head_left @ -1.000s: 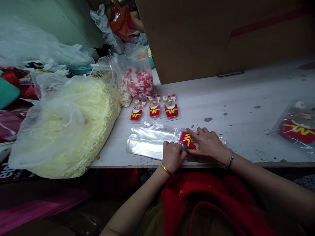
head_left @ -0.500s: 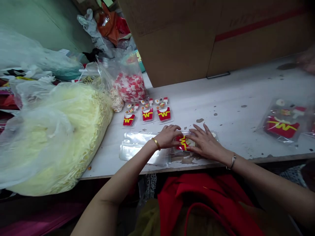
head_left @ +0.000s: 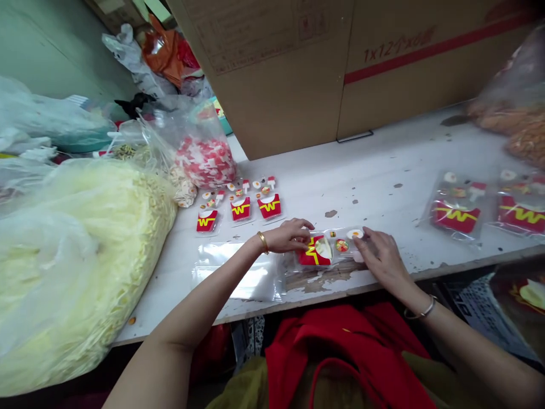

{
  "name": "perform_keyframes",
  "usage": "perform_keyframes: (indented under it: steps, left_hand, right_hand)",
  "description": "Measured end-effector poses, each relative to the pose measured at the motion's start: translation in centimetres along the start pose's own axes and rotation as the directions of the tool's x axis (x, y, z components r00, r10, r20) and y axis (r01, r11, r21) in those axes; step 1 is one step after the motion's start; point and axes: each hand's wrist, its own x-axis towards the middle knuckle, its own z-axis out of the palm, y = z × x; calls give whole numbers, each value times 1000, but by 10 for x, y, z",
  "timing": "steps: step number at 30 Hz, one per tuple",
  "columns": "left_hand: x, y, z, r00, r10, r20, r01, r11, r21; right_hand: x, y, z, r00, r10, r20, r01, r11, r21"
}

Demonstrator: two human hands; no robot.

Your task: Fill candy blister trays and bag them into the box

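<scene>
A clear plastic bag [head_left: 349, 262] lies flat near the table's front edge. Inside it are a red fries box with a yellow W [head_left: 314, 253], a small fried egg [head_left: 355, 233], a tiny burger and a round, pizza-like piece [head_left: 342, 245]. My left hand [head_left: 293, 235] has its fingers curled on the bag's left end. At the other end, my right hand [head_left: 385, 258] grips the edge between thumb and fingers, partly hiding a pale piece. Flat clear bags [head_left: 238, 267] lie partly beneath my left forearm.
Several filled packs [head_left: 269, 205] stand in a row behind, with more packs [head_left: 456, 213] at right. A big bag of pale yellow pieces [head_left: 140, 244] fills the left side. Beyond are a bag of red-and-white pieces [head_left: 206, 162], a cardboard box [head_left: 281, 102] and a bag of brown pieces [head_left: 528, 133].
My right hand has slid rightward from the fries box to the bag's far end, uncovering the small pieces. My left hand stays at the left end. The camera view has shifted.
</scene>
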Motion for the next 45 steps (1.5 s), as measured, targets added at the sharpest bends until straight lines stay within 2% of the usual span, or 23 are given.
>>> perform_keyframes:
  steps: [2,4,6,9,12,14,16,18,20,22,23,25,26,28,30,31,32,34,37,39,40,42,45]
  left_hand:
    - [10,3,5,999,39,-26,-40,998,-44]
    - [23,9,10,996,62,-63,-65,996,-53]
    - [38,15,15,991,80,-108,-85,995,-46]
    - [60,23,17,979,116,-167,-127,990,-59]
    - [77,30,15,970,138,-198,-159,983,-91]
    - [85,34,14,973,138,-186,-164,978,-130]
    - [90,37,14,981,108,-161,-141,969,-204]
    - [94,40,16,986,57,-158,-100,955,-279]
    - [99,43,19,982,-2,-187,-65,935,-349]
    - [105,43,21,969,-54,-241,-51,911,-409]
    - [109,43,22,958,-83,-274,-45,901,-431]
    - [117,41,24,916,-158,-368,-26,894,-447]
    - [121,40,24,881,-206,-426,-8,894,-448]
    - [126,38,25,778,-311,-546,34,889,-457]
    - [130,36,25,670,-376,-641,52,884,-464]
    - [131,35,25,638,-384,-667,45,884,-465]
    - [133,35,25,625,-377,-683,33,888,-460]
    - [135,35,23,622,-345,-703,21,905,-425]
    - [138,34,18,575,-288,-766,50,947,-318]
    - [134,27,11,540,-228,-810,91,973,-213]
    - [130,22,7,537,-192,-821,126,981,-147]
    - [115,8,-1,558,-144,-817,247,969,-2]
    - [84,-18,-9,576,-162,-801,461,873,155]
  right_hand:
    - [-4,7,0,990,136,30,-140,968,210]
    - [-4,3,2,956,285,64,-285,863,417]
    - [-1,-9,3,921,372,114,-369,742,559]
    - [4,-29,1,914,351,206,-397,657,641]
    - [4,-40,-2,924,252,288,-382,648,659]
    - [5,-38,-3,919,228,321,-390,638,664]
    - [8,-30,-2,923,259,283,-383,662,644]
    - [14,-22,-3,959,232,161,-282,774,568]
    - [23,-17,-7,993,112,24,-112,902,416]
    - [35,-16,-12,998,5,-57,11,963,271]
    - [42,-17,-15,996,-15,-86,34,974,224]
    - [51,-17,-20,989,-14,-144,40,983,178]
    - [54,-16,-22,984,13,-179,22,981,193]
    - [53,-16,-24,971,161,-175,-90,930,357]
    - [45,-15,-24,944,328,34,-281,746,603]
    - [40,-15,-23,920,353,173,-371,634,678]
    - [34,-15,-22,897,339,282,-433,554,711]
    - [27,-14,-23,886,298,355,-462,503,731]
    - [33,2,-39,907,335,254,-407,545,733]
    - [49,27,-65,903,405,143,-377,589,715]
    - [59,43,-83,891,449,71,-365,614,699]
    - [81,81,-126,839,536,-90,-359,671,649]
    - [106,132,-188,741,578,-342,-363,773,520]
